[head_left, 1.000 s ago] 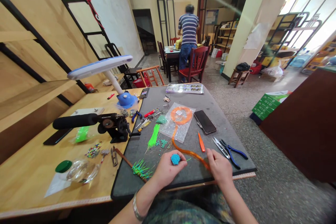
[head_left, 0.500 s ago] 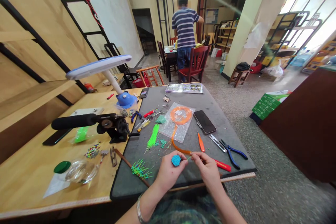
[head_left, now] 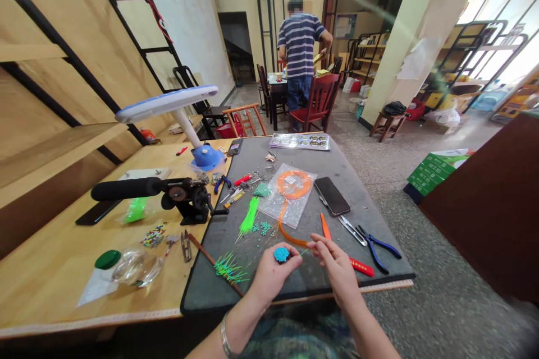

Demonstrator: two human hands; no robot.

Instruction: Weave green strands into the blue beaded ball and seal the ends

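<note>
My left hand (head_left: pixel 273 272), a bangle at its wrist, is closed around a cluster of bright blue beads (head_left: pixel 281 254). A thin greenish strand (head_left: pixel 305 252) stretches from it toward my right hand (head_left: pixel 332 261), whose thumb and fingers pinch the strand's other end. A band of orange thread (head_left: pixel 290 238) curves from a clear plastic bag (head_left: pixel 304 208) to just behind my right fingertips; whether they touch it I cannot tell. Left of my hands, green-tipped strands (head_left: pixel 229 270) lie across a brown stick (head_left: pixel 206 251). Loose teal beads (head_left: pixel 264 228) and a bright green bundle (head_left: pixel 250 216) lie beyond.
On the grey mat (head_left: pixel 236 305) are a phone (head_left: pixel 332 196), orange tweezers (head_left: pixel 325 225), snips (head_left: pixel 352 230), blue-handled pliers (head_left: pixel 379 248) and a red tool (head_left: pixel 362 267). A hand-cranked device (head_left: pixel 189 199), a lamp (head_left: pixel 206 156) and a jar (head_left: pixel 132 266) stand left. A person (head_left: pixel 300 50) stands beyond.
My right fingers have lifted slightly and loosened a little from their tighter pinch. The blue cluster has tilted in my left hand. The view has shifted slightly, and the person behind has lowered an arm.
</note>
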